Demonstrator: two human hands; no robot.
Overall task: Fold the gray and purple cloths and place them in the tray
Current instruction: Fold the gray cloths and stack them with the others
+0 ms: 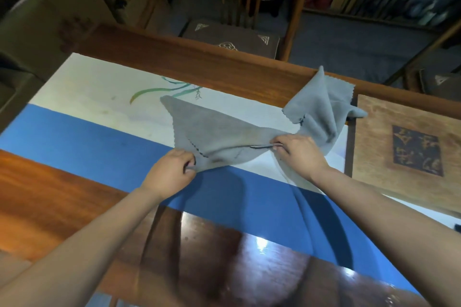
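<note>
While both my hands pinch one gray cloth [212,129] mid-table, left hand [169,174] and right hand [299,154] on its near edge, one purple cloth [321,107] lies crumpled far right beside one tray [374,137].

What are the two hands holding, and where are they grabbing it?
Both hold the gray cloth by its near edge: the left hand pinches one corner, the right hand pinches further along. The purple cloth lies untouched.
</note>
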